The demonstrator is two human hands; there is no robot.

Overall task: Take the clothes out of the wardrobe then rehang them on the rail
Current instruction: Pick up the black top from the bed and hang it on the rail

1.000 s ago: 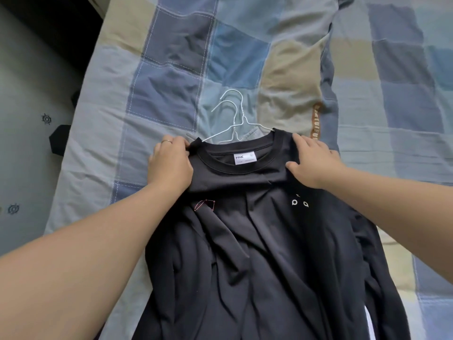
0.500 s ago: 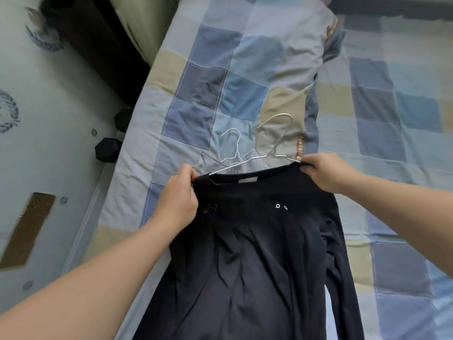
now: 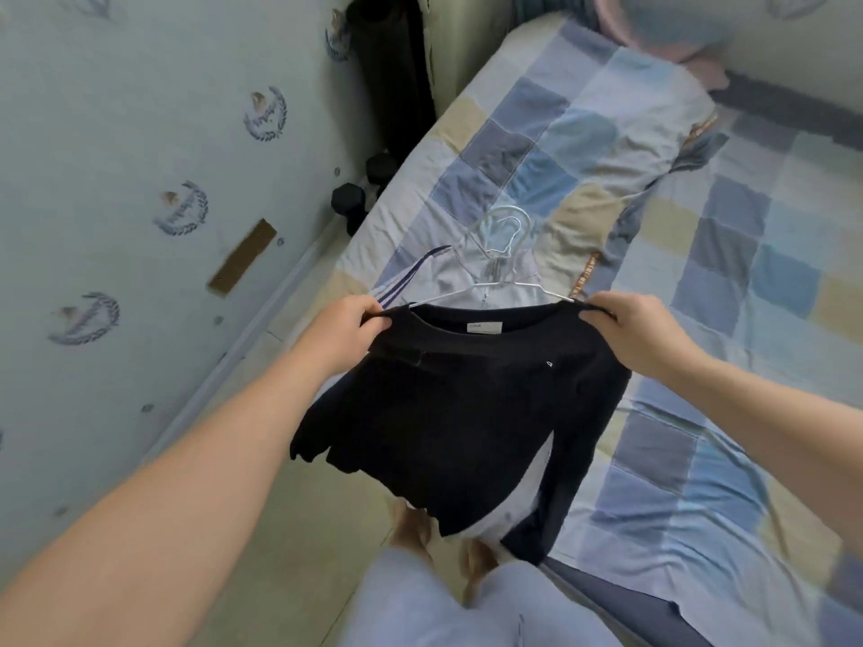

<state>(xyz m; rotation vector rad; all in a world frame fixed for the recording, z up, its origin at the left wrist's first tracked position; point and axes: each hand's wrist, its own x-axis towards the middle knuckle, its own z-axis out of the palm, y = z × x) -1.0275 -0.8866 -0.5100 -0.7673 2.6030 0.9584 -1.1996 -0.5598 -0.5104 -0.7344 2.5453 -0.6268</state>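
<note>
A black long-sleeved shirt [image 3: 471, 403] hangs in the air over the bed's left edge, held up by its shoulders. My left hand [image 3: 343, 331] grips its left shoulder and my right hand [image 3: 637, 331] grips its right shoulder. A white wire hanger [image 3: 502, 289] sticks out of the neck opening, its hook pointing away from me. Behind it on the bed lies a white garment with dark stripes [image 3: 420, 282], with another white hanger [image 3: 506, 231] in it.
The bed carries a blue, grey and beige patchwork cover [image 3: 724, 254]. Two black dumbbells [image 3: 359, 193] and a dark upright roll [image 3: 392, 72] stand by the patterned wall on the left. My legs and bare feet [image 3: 420, 534] are on the pale floor below.
Both hands have lifted the black shirt with its hanger off the bed and drawn it toward me. The view has swung back and left, showing the wall, floor and striped garment.
</note>
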